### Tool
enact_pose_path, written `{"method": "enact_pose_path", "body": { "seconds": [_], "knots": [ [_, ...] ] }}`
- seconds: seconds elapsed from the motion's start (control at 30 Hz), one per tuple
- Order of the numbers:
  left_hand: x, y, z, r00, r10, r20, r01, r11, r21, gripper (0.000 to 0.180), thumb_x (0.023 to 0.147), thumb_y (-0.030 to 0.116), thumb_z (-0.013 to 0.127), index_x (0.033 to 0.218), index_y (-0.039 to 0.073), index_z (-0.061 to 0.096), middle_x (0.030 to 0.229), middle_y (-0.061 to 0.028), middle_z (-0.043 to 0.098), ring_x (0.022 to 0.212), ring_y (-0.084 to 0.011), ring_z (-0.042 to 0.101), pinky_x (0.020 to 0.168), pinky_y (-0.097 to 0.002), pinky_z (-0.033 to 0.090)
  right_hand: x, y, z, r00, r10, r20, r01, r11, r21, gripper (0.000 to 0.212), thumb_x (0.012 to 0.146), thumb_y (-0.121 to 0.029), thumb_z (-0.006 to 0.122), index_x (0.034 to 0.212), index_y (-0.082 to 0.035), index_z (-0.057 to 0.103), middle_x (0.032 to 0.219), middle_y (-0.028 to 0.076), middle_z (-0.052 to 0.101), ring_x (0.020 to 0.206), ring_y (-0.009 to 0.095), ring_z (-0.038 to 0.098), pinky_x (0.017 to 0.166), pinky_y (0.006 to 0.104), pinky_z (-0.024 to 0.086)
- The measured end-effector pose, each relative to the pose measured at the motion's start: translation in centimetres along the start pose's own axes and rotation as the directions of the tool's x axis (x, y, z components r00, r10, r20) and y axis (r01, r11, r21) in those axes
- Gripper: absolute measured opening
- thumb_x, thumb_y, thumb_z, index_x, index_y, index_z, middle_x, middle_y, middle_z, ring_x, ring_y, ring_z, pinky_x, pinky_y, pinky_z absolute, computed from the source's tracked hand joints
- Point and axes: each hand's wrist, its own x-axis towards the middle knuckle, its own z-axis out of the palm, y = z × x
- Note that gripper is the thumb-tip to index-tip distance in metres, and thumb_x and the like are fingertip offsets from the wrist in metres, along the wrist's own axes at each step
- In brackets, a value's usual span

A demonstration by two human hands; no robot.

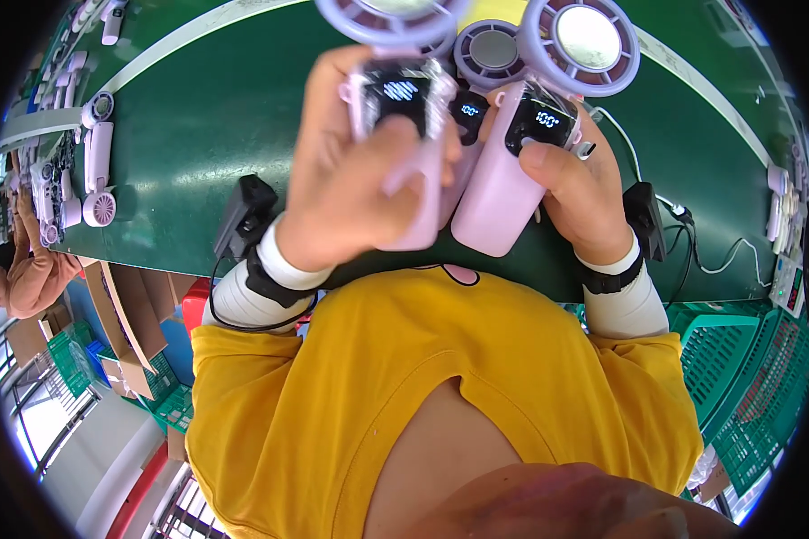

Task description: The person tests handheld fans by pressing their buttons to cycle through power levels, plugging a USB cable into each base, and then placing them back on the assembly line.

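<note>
Head view: both forearms rose from the lower edge over the green table point(198, 117), w/ the left hand point(351, 171) wrapped tight round a pink handheld fan point(403, 135), thumb across its lit display. Right hand point(584, 193) gripped a second pink fan point(521, 153), thumb on its front below the display; a third fan point(476, 76) stood between the two, touching them.

The left hand point(351, 171) grips a pale pink handheld fan point(404, 135) at twelve o'clock, thumb over its lit display. The right hand point(584, 189) holds a second pink fan point(512, 171) just beside it, touching. Both sit above the green desk point(198, 117). More white fans point(94, 175) lie at nine o'clock.
</note>
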Motion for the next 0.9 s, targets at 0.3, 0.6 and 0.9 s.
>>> {"method": "enact_pose_path", "body": {
  "seconds": [0.3,0.6,0.9],
  "knots": [
    [2.7,0.5,-6.5,0.965,0.255,0.069,-0.119,0.187,0.975,0.023,0.081,0.018,0.052,0.091,-0.001,0.047,0.087,-0.0164,0.051,0.068,-0.0302,0.053,0.060,-0.0376,0.044,0.2,-0.4,0.0,0.990,0.040,-0.135,-0.023,0.992,0.127,0.044,0.076,-0.026,0.053,0.111,0.000,0.047,0.092,0.009,0.058,0.083,0.015,0.056,0.075,0.0267,0.045],
    [2.9,-0.4,-4.1,0.859,0.428,0.281,-0.223,-0.181,0.958,0.021,0.077,0.017,0.059,0.087,0.002,0.048,0.078,-0.0135,0.049,0.064,-0.0276,0.048,0.055,-0.0341,0.042,0.3,-0.3,-0.3,0.995,-0.033,-0.091,0.040,0.996,0.079,0.040,0.084,-0.030,0.050,0.111,0.000,0.047,0.091,0.008,0.058,0.082,0.014,0.056,0.075,0.0267,0.045],
    [2.2,2.5,5.2,0.940,-0.266,0.213,0.225,0.954,0.201,0.031,0.081,0.018,0.059,0.099,0.000,0.040,0.077,-0.0063,0.050,0.065,-0.0104,0.049,0.054,-0.0252,0.040,1.9,-6.8,0.2,0.910,-0.400,-0.109,0.330,0.858,-0.393,0.033,0.091,-0.029,0.042,0.104,0.000,0.052,0.089,0.005,0.056,0.077,0.009,0.051,0.069,0.0226,0.041]
  ]
}}
